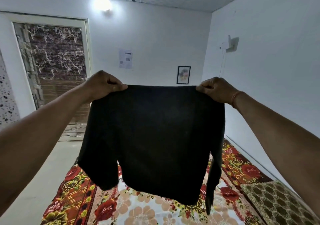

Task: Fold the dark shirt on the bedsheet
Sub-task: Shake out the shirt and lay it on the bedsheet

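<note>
Holding the dark shirt [155,138] up in mid-frame, I pinch its top edge at both corners: my left hand [103,86] clamps the upper left corner, my right hand [216,90] the upper right. The shirt hangs stretched between them, sleeves dangling on either side, well above the floral bedsheet [142,209] spread across the bottom of the frame. A framed picture [183,75] hangs on the wall behind.

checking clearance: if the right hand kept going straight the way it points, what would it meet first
Past the right hand the way looks free up to the far wall, probably near the framed picture; depth is unclear.
</note>
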